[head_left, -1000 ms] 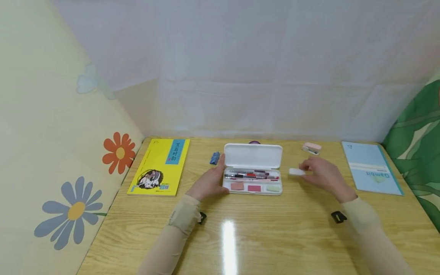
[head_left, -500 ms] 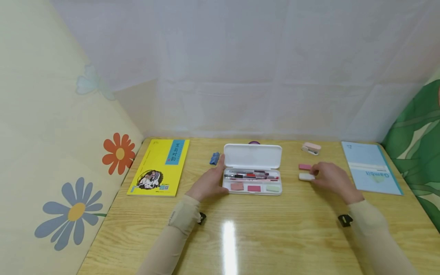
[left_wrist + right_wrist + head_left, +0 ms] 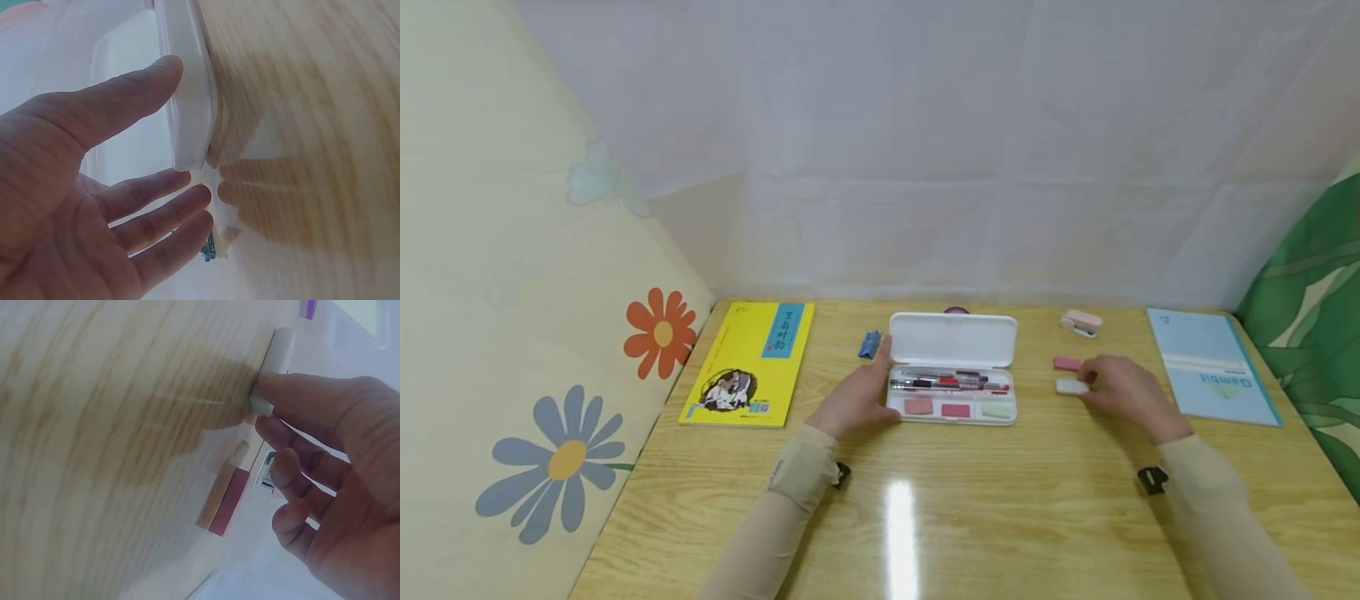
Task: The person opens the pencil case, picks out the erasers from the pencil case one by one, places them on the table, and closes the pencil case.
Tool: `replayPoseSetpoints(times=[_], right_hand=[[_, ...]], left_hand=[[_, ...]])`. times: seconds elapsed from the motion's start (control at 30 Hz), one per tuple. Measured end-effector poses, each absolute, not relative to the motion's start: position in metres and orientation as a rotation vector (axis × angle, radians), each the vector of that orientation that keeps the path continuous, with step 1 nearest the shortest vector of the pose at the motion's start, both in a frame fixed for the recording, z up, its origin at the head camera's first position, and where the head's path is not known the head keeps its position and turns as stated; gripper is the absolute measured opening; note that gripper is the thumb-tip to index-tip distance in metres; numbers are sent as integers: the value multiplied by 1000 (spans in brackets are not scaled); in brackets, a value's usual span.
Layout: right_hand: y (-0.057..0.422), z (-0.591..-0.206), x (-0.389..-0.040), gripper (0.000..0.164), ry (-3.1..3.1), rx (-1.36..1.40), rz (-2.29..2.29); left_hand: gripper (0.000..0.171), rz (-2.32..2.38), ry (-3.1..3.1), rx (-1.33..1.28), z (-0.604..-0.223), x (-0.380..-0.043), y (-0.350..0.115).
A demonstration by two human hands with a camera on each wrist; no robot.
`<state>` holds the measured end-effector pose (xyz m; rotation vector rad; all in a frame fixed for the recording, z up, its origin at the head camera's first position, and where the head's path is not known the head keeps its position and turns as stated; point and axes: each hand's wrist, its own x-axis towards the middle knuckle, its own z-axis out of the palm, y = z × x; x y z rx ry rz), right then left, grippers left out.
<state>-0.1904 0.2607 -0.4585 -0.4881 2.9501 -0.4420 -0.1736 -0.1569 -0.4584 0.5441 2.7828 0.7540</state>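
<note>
The white eraser (image 3: 1071, 387) sits right of the table's (image 3: 1000, 508) middle, nearer its far edge; whether its whole underside bears on the wood cannot be confirmed. The right hand (image 3: 1127, 392) grasps it at one end, thumb against forefinger. The left hand (image 3: 853, 398) is relaxed and grips nothing, its thumb apparently against the left side of the pencil case (image 3: 976, 411).

Assessment: the eraser should prove light, firm but slightly yielding, more grippy than slippery, and not fragile. Best hold is on its two long sides near mid-length; an end grip may let it swing.

Count on the table: one white eraser; one pink eraser (image 3: 1066, 363), just beyond it towards the far edge; one stapler (image 3: 1080, 323), near the far edge; one blue item (image 3: 869, 344), left of the raised lid (image 3: 953, 340); one yellow book (image 3: 747, 364) by the left edge; one pale blue book (image 3: 1213, 367) by the right edge. Inside the case: three small blocks (image 3: 956, 411) and several pens (image 3: 947, 382), overlapping, exact number not determinable.
</note>
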Motion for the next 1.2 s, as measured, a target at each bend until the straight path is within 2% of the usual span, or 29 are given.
replayPoseSetpoints(times=[0.33,0.7,1.0,1.2], right_hand=[[258,-459,-192,13,2920,-435,-441],[256,-452,-187,32,2953,-421,-441],[228,-444,-184,30,3009,-573,-414],[190,-447,-182,24,3000,-798,-471]], left_hand=[[125,760,2787,551,-458,-172,-157],[124,750,2786,535,-457,-172,-156],[124,743,2796,544,-457,-173,-155],[124,745,2790,522,-459,-172,-155]])
